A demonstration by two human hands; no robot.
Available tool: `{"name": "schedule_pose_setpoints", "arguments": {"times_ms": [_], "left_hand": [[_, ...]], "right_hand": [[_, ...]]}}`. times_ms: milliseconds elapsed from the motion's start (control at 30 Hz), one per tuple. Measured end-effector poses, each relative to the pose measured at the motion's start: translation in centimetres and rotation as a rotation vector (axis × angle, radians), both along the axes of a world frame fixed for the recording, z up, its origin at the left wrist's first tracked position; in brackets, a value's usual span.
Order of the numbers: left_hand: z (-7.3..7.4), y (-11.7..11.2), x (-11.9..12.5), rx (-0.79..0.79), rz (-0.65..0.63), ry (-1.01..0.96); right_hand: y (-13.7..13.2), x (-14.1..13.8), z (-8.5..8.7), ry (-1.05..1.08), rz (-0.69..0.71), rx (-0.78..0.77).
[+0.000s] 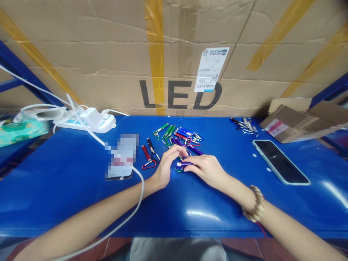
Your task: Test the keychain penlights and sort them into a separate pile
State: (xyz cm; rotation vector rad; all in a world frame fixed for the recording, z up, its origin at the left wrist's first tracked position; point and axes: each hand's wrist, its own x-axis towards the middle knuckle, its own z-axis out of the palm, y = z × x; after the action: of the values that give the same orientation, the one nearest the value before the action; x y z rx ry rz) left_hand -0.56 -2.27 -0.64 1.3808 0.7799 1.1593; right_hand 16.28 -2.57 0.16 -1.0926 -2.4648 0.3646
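My right hand (208, 168) pinches a small purple flashlight (187, 164) between thumb and fingers. The flashlight lies level, its silver end pointing left and looking bright. A green carabiner clip (178, 168) shows by that end. My left hand (167, 165) is cupped just to the left, fingers curved over the near edge of the pile, with nothing visibly gripped. Behind both hands lie several keychain flashlights with clips: green ones (169, 131), blue ones (187, 130) and purple ones (195, 150). A red flashlight (146, 153) and a black one (150, 145) lie left of the pile.
A phone (123, 174), partly blurred out, lies left with a white cable (141, 188) crossing my left forearm. A white power strip (100, 125) stands back left. Right are another phone (281, 163), an open carton (296, 121) and more flashlights (246, 125). A large cardboard box (108, 65) stands behind.
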Motion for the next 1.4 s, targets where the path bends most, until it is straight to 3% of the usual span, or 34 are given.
{"name": "schedule_pose_setpoints", "arguments": {"times_ms": [300,600,767,933,1200,1400], "left_hand": [[-0.1,-0.1,0.0,-0.009,-0.012,-0.025],[-0.1,-0.2,-0.1,-0.015,0.003,-0.008],[0.2,-0.1,0.2,-0.115,0.116,-0.106],[0.6,-0.2,0.5,-0.16,0.2,-0.159],[0.4,-0.3,0.4,-0.174,0.195,-0.12],[-0.1,0.1,0.1,-0.177,0.15,-0.142]], "right_hand": [[0.1,0.0,0.0,0.01,0.049,0.02],[-0.4,-0.2,0.5,0.032,-0.056,-0.009],[0.5,0.7,1.3,0.14,-0.266,-0.045],[3.8,4.5,0.6,0.05,-0.583,0.055],[7.4,11.0,-1.7,-0.021,-0.793,0.153],[8.5,13.2,-2.5,-0.053,-0.937,0.24]]}}
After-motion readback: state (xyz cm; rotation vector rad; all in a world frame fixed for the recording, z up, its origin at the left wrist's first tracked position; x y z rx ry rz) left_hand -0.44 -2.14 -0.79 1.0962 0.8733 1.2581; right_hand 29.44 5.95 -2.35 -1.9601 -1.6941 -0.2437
